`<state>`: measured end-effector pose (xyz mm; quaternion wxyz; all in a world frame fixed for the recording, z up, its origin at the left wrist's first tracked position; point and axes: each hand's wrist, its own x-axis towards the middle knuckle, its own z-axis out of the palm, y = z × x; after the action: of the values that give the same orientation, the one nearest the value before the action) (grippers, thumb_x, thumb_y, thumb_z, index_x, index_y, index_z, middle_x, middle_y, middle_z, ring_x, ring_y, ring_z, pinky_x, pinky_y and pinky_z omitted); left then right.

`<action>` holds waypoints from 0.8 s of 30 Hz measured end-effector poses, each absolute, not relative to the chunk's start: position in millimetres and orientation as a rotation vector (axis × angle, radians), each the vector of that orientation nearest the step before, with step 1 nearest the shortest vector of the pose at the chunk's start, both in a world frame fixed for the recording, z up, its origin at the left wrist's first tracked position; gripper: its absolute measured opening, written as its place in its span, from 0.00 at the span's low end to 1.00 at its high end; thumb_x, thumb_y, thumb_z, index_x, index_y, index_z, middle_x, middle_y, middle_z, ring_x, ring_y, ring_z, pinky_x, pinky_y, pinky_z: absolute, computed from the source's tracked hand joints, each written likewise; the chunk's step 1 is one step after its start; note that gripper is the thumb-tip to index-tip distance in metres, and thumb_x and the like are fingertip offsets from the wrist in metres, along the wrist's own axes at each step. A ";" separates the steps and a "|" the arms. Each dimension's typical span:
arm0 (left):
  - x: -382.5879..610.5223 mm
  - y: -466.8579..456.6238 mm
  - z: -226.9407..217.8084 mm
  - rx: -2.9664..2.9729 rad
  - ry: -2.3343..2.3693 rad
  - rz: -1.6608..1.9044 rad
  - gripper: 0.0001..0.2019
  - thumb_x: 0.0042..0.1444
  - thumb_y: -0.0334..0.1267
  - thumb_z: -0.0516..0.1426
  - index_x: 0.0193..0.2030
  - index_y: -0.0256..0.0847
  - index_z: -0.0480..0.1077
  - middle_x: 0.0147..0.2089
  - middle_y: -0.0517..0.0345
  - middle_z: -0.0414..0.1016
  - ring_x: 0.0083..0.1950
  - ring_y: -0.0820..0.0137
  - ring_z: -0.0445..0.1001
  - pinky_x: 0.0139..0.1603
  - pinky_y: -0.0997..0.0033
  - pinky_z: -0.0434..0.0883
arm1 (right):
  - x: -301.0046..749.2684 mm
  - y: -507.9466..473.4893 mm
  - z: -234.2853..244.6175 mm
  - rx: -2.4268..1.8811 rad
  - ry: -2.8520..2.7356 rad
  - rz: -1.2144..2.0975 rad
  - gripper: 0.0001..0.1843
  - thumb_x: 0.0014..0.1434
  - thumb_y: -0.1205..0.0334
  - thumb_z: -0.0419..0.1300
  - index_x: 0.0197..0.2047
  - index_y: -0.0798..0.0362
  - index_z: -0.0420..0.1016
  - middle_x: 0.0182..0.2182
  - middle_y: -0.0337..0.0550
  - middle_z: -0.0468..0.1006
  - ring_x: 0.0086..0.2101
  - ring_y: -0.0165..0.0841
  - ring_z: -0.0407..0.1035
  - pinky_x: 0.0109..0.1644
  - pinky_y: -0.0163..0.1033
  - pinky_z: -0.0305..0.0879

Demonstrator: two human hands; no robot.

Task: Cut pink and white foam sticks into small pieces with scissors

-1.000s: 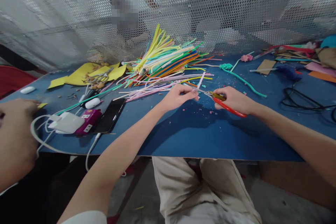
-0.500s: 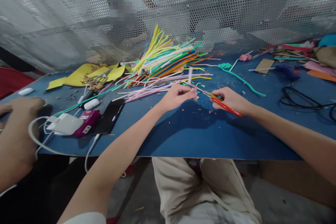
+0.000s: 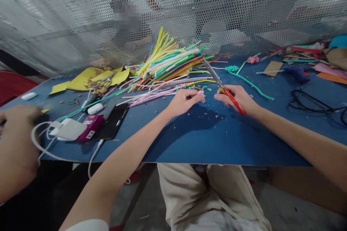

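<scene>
My left hand [image 3: 184,101] is closed in a pinch on a small pale pink piece of pipe cleaner [image 3: 200,94], mostly covered by the fingertips. A pair of scissors [image 3: 229,95] with red handles is in my right hand [image 3: 237,98]. Its blades look closed and point up and to the left, apart from the pink piece. Tiny pink and teal clippings [image 3: 208,88] lie around and below the hands. Behind my left hand, loose pink pipe cleaners [image 3: 146,96] lie in front of a big heap of coloured pipe cleaners [image 3: 173,57].
At left, a black phone [image 3: 115,121], a purple power block [image 3: 90,128] and a white charger [image 3: 70,129] with cables crowd the blue table [image 3: 173,144]. Another person's hand [image 3: 18,130] is beside them. A teal stem [image 3: 253,85] and black cable [image 3: 309,103] lie at right. Perforated metal [image 3: 217,7] stands behind.
The scissors have moved away from the pink piece and tilted upward. The pink strip that stood up above my left fingers is no longer there. My left hand has hardly moved.
</scene>
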<state>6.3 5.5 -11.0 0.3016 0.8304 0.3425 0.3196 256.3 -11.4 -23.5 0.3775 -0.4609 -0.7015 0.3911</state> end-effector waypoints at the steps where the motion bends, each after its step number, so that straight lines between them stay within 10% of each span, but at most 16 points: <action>1: 8.3 4.7 -12.7 2.203 0.908 0.850 0.29 0.65 0.60 0.52 0.37 0.35 0.81 0.24 0.58 0.69 0.26 0.74 0.60 0.28 0.73 0.55 | 253.3 -13.6 -23.4 -1.137 -1.736 1.027 0.19 0.54 0.44 0.67 0.34 0.50 0.71 0.23 0.34 0.67 0.24 0.30 0.61 0.31 0.39 0.59; 7: 17.1 0.5 -19.7 2.238 0.907 0.824 0.26 0.66 0.58 0.52 0.36 0.36 0.79 0.22 0.63 0.62 0.25 0.76 0.57 0.29 0.73 0.55 | 229.4 -30.4 -18.3 -0.957 -1.447 1.136 0.24 0.50 0.43 0.72 0.36 0.48 0.67 0.40 0.43 0.80 0.28 0.31 0.68 0.35 0.41 0.68; 14: 21.2 -4.0 -18.3 2.285 0.883 0.841 0.25 0.66 0.56 0.52 0.35 0.36 0.78 0.22 0.64 0.56 0.26 0.76 0.52 0.28 0.73 0.51 | 224.2 -32.7 -27.2 -0.933 -1.332 1.194 0.25 0.46 0.44 0.75 0.35 0.49 0.69 0.29 0.39 0.78 0.26 0.32 0.71 0.27 0.38 0.64; 24: 22.2 -4.4 -23.2 2.232 0.840 0.769 0.22 0.66 0.54 0.55 0.39 0.37 0.81 0.23 0.63 0.64 0.25 0.77 0.55 0.28 0.73 0.51 | 224.7 -30.3 -33.2 -0.830 -1.307 1.267 0.23 0.45 0.49 0.77 0.36 0.49 0.71 0.38 0.42 0.83 0.29 0.32 0.74 0.36 0.43 0.75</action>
<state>22.2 -4.4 -23.2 0.3126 0.8462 0.3183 0.2913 224.7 -30.3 -33.2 0.5401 -0.3492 -0.5498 0.5330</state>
